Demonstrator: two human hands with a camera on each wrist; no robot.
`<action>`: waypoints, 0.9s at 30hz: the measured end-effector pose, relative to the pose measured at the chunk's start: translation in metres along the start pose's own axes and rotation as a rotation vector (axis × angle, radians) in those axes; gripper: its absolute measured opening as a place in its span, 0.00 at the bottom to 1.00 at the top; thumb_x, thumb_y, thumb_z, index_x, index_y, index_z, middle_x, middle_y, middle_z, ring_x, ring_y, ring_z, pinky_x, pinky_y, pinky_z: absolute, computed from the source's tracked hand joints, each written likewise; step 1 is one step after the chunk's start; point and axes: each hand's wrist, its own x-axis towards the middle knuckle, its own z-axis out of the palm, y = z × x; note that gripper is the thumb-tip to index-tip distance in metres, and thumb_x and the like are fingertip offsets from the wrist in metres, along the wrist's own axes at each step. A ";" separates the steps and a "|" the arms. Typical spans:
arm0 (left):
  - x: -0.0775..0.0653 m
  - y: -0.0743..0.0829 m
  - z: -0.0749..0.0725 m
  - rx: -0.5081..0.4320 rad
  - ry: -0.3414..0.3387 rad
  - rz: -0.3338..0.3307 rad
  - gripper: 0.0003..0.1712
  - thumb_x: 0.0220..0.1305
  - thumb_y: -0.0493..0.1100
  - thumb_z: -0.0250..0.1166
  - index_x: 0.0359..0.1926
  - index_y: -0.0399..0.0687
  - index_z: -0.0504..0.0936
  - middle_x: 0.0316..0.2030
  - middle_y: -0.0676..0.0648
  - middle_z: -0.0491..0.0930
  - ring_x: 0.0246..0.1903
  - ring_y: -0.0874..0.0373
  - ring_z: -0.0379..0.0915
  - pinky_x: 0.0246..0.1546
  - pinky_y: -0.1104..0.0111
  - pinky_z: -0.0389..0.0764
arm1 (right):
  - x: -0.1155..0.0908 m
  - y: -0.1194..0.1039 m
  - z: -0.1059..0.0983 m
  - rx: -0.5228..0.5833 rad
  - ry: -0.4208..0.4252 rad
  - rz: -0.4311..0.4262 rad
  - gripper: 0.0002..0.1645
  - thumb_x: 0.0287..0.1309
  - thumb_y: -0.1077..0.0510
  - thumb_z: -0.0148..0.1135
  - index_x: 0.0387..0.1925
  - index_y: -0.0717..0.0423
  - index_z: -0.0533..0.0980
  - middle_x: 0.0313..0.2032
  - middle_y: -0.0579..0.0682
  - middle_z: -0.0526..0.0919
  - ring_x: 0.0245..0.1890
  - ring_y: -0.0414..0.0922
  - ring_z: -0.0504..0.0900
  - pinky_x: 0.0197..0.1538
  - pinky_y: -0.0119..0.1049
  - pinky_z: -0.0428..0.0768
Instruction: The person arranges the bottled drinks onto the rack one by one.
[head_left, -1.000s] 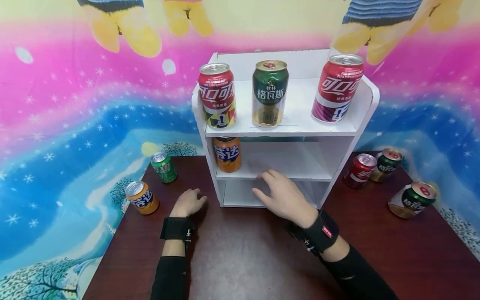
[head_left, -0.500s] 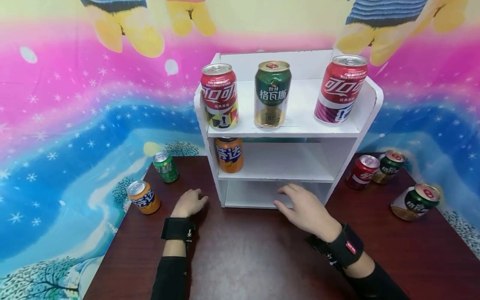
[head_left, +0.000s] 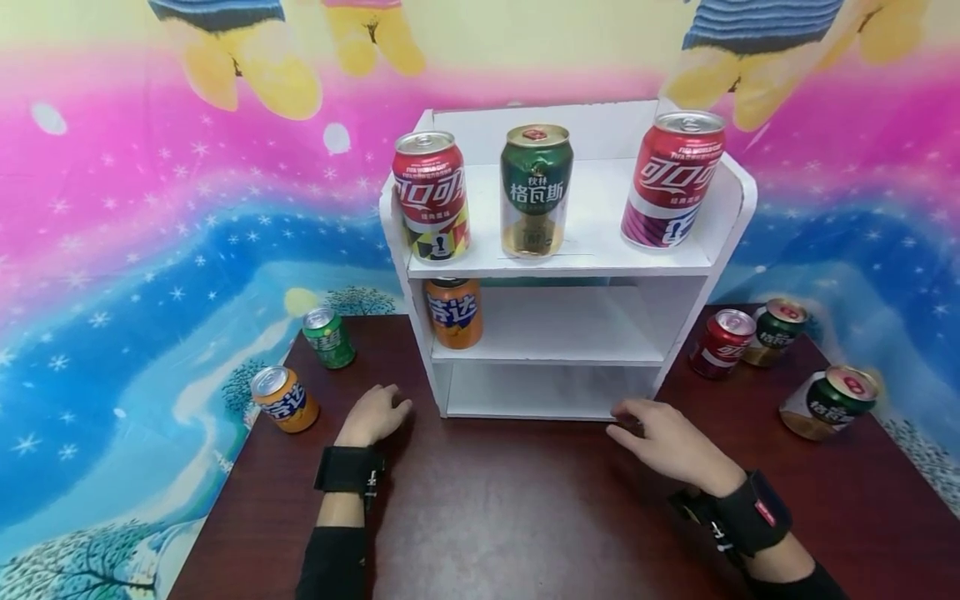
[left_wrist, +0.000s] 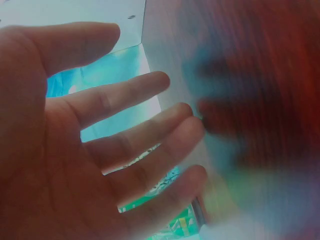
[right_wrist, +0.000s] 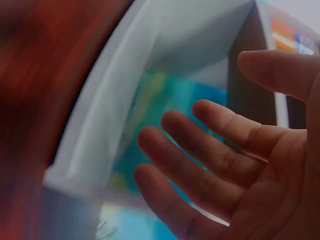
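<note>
Brown tabletop [head_left: 487,517] bears a white shelf [head_left: 570,321], printed backdrop [head_left: 150,250] behind; left hand [head_left: 373,416] beside it, right hand [head_left: 671,439] at its front, fingers loosely spread. Its upper board partly hides the orange can [head_left: 454,315] inside.

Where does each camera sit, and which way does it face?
Head: on the head, facing forward and down at the white shelf and table; left hand, right hand and forearms show.
Left wrist: on that wrist, facing the left hand, table beyond.
Right wrist: on that wrist, facing the right hand, shelf beyond.
Head and right wrist share right hand and shelf.
</note>
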 end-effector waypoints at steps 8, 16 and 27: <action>-0.010 -0.007 -0.004 0.016 0.166 0.045 0.23 0.66 0.48 0.58 0.55 0.36 0.75 0.52 0.34 0.72 0.50 0.41 0.70 0.48 0.47 0.73 | -0.014 0.033 0.000 0.033 -0.061 0.088 0.20 0.63 0.48 0.59 0.46 0.60 0.79 0.40 0.48 0.82 0.40 0.44 0.79 0.44 0.48 0.77; -0.017 -0.019 -0.012 -0.088 0.577 0.106 0.19 0.65 0.44 0.59 0.53 0.36 0.75 0.51 0.32 0.70 0.48 0.37 0.66 0.47 0.46 0.69 | -0.017 0.046 0.007 0.021 -0.062 0.120 0.21 0.63 0.48 0.58 0.46 0.61 0.78 0.42 0.52 0.82 0.42 0.46 0.79 0.44 0.49 0.77; -0.023 -0.069 -0.042 -0.061 0.938 -0.082 0.30 0.55 0.44 0.69 0.56 0.34 0.71 0.60 0.29 0.58 0.60 0.32 0.50 0.60 0.42 0.45 | -0.024 0.055 0.002 0.041 -0.098 0.173 0.19 0.63 0.48 0.58 0.45 0.58 0.78 0.37 0.47 0.81 0.35 0.41 0.77 0.38 0.41 0.77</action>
